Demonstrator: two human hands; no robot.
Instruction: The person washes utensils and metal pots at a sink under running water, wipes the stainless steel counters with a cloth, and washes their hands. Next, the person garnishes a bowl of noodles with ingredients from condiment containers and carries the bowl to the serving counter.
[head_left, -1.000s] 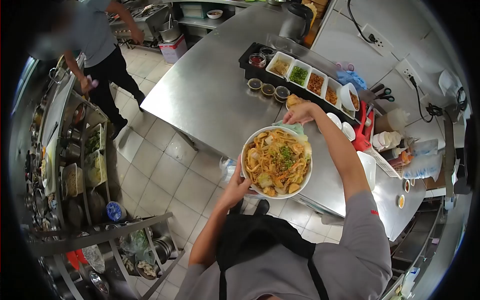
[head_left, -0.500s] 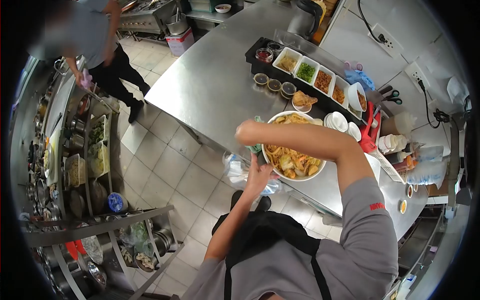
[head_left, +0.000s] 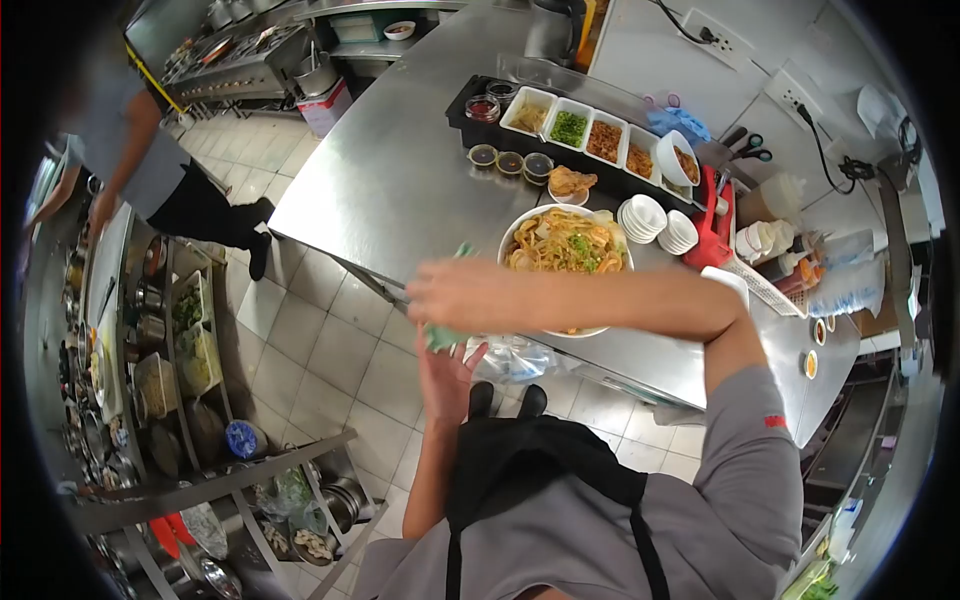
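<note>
A large white bowl [head_left: 502,248] stands near the steel table's front edge, filled with noodles [head_left: 545,243] with chopped green onion on top. My right forearm crosses over its front part and hides some of it. To the left of the bowl, my right hand [head_left: 455,297], blurred, is closed on a green cloth [head_left: 440,336], which shows above and below the fingers. Just beneath it, off the table edge, my left hand [head_left: 445,385] points upward with thumb and fingers apart. Its fingertips meet the cloth's lower end; some are hidden there.
Behind the bowl are a fried piece [head_left: 572,181] in a small dish, stacked white bowls [head_left: 642,217], sauce cups [head_left: 510,163] and a black topping tray [head_left: 470,130]. A red-handled tool [head_left: 712,220] stands right. Plastic bags [head_left: 515,358] hang at the front edge. A co-worker [head_left: 190,200] stands left.
My left hand has left the bowl's rim and moved left. My right hand has swung left and down with the green cloth. The view has shifted, and the co-worker's arms have moved.
</note>
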